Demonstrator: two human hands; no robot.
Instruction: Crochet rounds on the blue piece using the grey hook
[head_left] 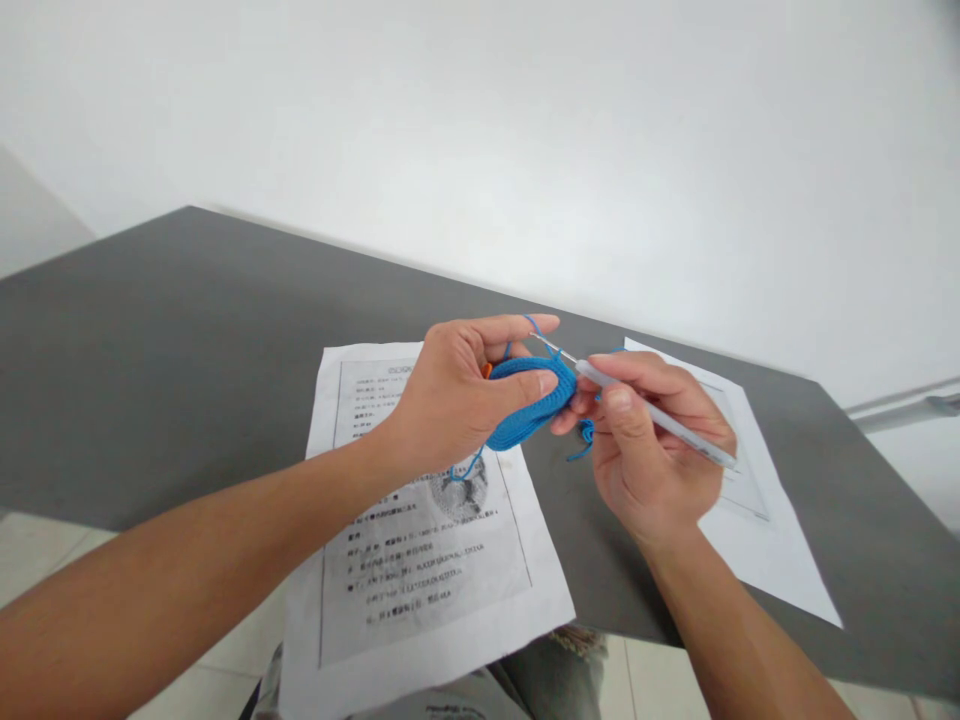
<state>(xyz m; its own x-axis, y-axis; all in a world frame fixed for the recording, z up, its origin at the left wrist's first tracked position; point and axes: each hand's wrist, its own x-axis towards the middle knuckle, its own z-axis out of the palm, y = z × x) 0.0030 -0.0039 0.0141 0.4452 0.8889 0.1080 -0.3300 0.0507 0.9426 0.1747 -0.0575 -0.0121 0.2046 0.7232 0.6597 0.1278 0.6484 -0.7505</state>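
Observation:
My left hand (457, 395) is closed round a flat blue crochet piece (529, 402), thumb on its front face, with blue yarn (534, 325) looped over the raised forefinger. An orange marker peeks out beside the piece at the palm. My right hand (652, 440) pinches a crochet hook with a pale handle (660, 415), its metal tip touching the top edge of the blue piece. A short blue yarn tail (583, 440) hangs between the hands. Both hands hover above the grey table (187, 350).
A printed instruction sheet (420, 560) lies under my left hand and overhangs the near table edge. A second sheet (757, 520) lies under my right hand. A white wall stands behind the table. My knees show below the edge.

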